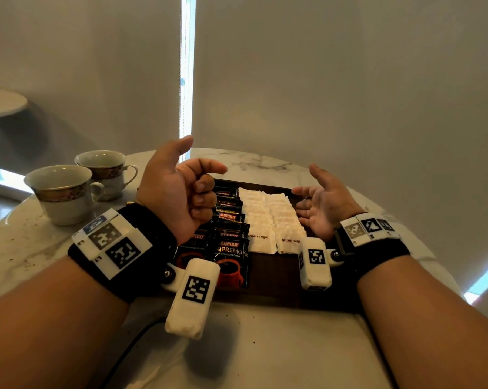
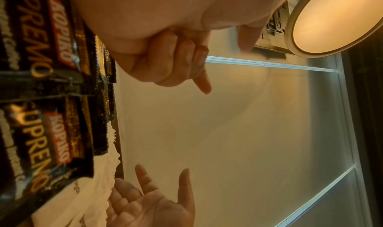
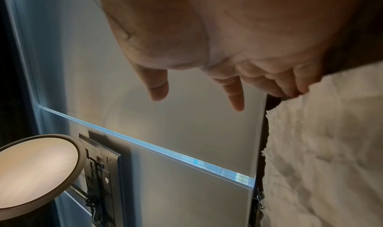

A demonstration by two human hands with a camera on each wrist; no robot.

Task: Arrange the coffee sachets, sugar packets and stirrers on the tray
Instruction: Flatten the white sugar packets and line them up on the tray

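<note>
This looks like a hotel room or serviced lounge rather than a working kitchen. A round marble table (image 1: 254, 164) stands just before drawn roller blinds (image 1: 335, 80), and on it a dark tray (image 1: 273, 273) carries overlapping rows of instant coffee sachets (image 1: 231, 248) and brown sugar packets (image 1: 265, 217), as in a guest coffee set. To the tray's left stand two gilt-banded teacups (image 1: 66, 192), and the wrist views show a round lamp (image 2: 335, 17) overhead.
</note>
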